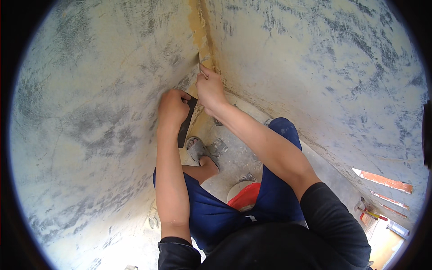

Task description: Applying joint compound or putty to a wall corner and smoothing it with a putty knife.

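A building site is indicated by 2 patchily coated walls point(90, 130), a yellowed corner point(198, 24) and a spattered floor point(236, 157).

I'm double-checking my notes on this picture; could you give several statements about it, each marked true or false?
1. The left hand holds a flat, black, straight-edged plate. True.
2. The right hand rests on the floor. False: it is raised at the rough, yellow-brown strip in the wall corner.
3. The left foot wears a grey, open-toed sandal. True.
4. The short cloth sleeves are white. False: they are black.
5. Dark-blue cloth legwear covers both thighs. True.
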`<state>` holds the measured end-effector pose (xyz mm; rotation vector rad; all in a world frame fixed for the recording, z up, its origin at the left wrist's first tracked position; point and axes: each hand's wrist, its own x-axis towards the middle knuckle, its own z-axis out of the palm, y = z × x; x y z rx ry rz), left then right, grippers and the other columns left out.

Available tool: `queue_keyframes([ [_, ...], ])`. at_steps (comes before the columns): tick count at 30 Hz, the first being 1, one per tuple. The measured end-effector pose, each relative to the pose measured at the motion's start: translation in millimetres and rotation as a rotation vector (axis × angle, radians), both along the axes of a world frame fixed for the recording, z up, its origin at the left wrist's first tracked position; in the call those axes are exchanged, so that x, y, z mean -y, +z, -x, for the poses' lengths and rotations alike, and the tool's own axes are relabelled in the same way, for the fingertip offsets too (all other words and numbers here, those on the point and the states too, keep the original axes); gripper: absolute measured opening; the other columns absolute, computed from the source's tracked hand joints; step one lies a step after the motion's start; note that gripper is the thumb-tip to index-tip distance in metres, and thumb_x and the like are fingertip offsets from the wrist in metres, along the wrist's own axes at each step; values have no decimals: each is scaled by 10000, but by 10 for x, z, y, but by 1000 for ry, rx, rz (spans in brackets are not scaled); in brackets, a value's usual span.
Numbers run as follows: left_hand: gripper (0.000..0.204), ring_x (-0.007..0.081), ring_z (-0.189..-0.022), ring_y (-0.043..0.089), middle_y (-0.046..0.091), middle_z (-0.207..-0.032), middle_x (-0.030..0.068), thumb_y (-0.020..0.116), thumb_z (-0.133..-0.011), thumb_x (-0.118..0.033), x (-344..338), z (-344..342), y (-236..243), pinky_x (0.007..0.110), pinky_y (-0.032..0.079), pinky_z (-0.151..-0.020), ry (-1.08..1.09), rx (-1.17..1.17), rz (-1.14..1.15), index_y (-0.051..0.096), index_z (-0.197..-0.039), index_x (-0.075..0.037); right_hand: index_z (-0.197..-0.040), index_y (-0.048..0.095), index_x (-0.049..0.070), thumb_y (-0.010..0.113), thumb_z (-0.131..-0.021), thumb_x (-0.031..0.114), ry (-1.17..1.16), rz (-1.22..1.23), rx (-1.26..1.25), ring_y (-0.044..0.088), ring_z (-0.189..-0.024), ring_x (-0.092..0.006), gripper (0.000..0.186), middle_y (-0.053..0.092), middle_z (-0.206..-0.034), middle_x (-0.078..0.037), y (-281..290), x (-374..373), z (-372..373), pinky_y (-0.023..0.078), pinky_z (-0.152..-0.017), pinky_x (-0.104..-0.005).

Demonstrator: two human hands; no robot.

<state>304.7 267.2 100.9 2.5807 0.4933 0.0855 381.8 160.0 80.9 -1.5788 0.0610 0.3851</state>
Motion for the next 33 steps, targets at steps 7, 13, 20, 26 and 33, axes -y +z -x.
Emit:
queue_keyframes([
  [7,220,382,-950,741,763,-1000,223,722,-811,24,26,-38,38,435,563,-875,17,-94,4,814,-1002,-32,-1509,540,34,457,-1027,110,-1,29,47,718,-802,-277,496,740,-1153,-237,-70,-22,-33,553,-654,-404],
  [13,224,383,-943,741,762,-1009,227,713,-817,24,39,-49,53,437,561,-875,19,-92,3,813,-1009,-33,-1509,556,57,450,-1016,95,-48,-137,-140,545,-550,-180,505,680,-829,-133,-50,-20,-87,445,-482,-381],
  [20,220,379,-961,738,762,-1013,226,714,-817,38,-9,-30,57,432,559,-885,7,-80,4,812,-1003,-25,-1517,558,95,477,-1026,127,-21,-170,-230,521,-551,-156,499,685,-845,-116,82,66,-36,430,-455,-363],
  [26,224,381,-959,736,764,-1014,220,725,-815,37,-22,19,38,432,559,-891,3,-76,-2,814,-1010,-29,-1514,561,93,468,-1034,126,-16,-189,-241,537,-573,-149,490,687,-873,-122,38,70,7,436,-451,-349],
  [33,233,380,-963,737,762,-1015,227,728,-808,37,-44,-15,11,433,560,-898,13,-69,31,817,-1011,-35,-1511,560,84,487,-1045,128,-34,-119,-181,679,-742,-227,474,743,-1105,-208,-82,17,-64,539,-597,-363],
])
